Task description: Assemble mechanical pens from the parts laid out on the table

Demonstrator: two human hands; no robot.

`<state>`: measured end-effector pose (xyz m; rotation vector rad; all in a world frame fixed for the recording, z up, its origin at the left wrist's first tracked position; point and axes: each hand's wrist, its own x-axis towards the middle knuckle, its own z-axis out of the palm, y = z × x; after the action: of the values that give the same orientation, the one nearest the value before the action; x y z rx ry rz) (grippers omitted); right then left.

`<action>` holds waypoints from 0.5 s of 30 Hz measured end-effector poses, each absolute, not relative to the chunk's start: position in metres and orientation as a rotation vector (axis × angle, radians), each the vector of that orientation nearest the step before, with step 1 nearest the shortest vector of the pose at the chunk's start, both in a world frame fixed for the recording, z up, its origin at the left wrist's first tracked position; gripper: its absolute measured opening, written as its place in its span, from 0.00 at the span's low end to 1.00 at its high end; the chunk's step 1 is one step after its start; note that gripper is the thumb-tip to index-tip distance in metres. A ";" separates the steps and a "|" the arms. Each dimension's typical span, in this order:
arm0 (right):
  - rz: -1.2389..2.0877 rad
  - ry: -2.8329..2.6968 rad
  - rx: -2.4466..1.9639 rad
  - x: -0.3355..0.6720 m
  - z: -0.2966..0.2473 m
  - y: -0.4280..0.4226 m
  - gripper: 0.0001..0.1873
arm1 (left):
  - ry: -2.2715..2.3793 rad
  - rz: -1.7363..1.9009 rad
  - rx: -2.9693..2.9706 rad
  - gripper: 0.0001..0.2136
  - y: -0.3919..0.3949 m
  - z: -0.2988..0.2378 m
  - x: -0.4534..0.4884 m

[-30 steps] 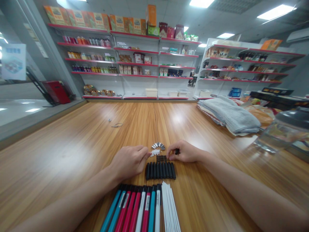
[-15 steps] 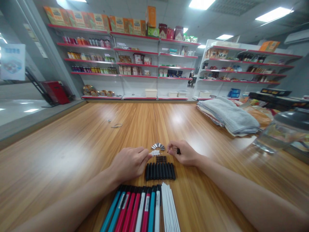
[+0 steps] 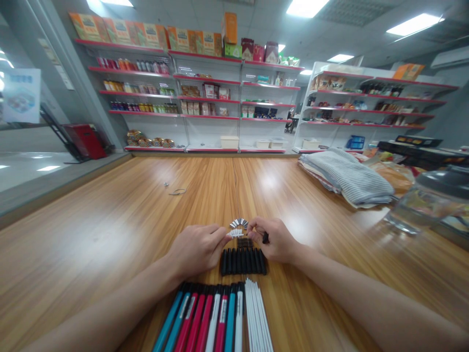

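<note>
My left hand [image 3: 198, 248] rests on the table, its thumb and forefinger pinched around what looks like a small white pen part, partly lost among a fan of white pieces [image 3: 236, 232]. Opposite it, my right hand [image 3: 276, 239] is closed with a short black piece [image 3: 265, 238] tucked in its curled fingers. Its fingertips pinch close to the white pieces; anything tiny between them is too small to name. Silver cone tips [image 3: 239, 222] form an arc just beyond. Small dark brown pieces [image 3: 245, 243] and a row of black pen grips [image 3: 244, 261] lie between the hands.
Nearest me lie turquoise, red and white pen barrels [image 3: 200, 315] beside thin white refills [image 3: 258, 315]. A wire ring [image 3: 178, 192] sits farther left on the wooden table [image 3: 120, 210]. Folded striped cloths [image 3: 351, 176] and a clear jar [image 3: 414, 208] stand at right.
My right hand has moved left, bringing its fingertips to the white pieces and the silver arc. My left hand stays in place.
</note>
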<state>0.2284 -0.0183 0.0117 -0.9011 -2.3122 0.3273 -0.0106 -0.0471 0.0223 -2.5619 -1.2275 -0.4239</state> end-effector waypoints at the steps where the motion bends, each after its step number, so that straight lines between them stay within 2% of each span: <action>1: 0.320 -2.315 -0.903 0.228 0.012 -0.019 0.06 | -1.225 -0.425 -2.561 0.14 -0.047 0.022 -0.010; 9: 0.087 -2.303 -0.883 0.223 0.012 -0.023 0.07 | -1.175 -0.507 -2.539 0.12 -0.047 0.020 -0.008; 15: 0.030 -2.333 -0.792 0.218 0.011 -0.026 0.07 | -1.135 -0.497 -2.531 0.11 -0.051 0.020 -0.005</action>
<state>0.2179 -0.0256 0.0105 -0.7923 -2.3329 0.0303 -0.0047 -0.0511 0.0198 -2.5309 -1.1345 -0.4967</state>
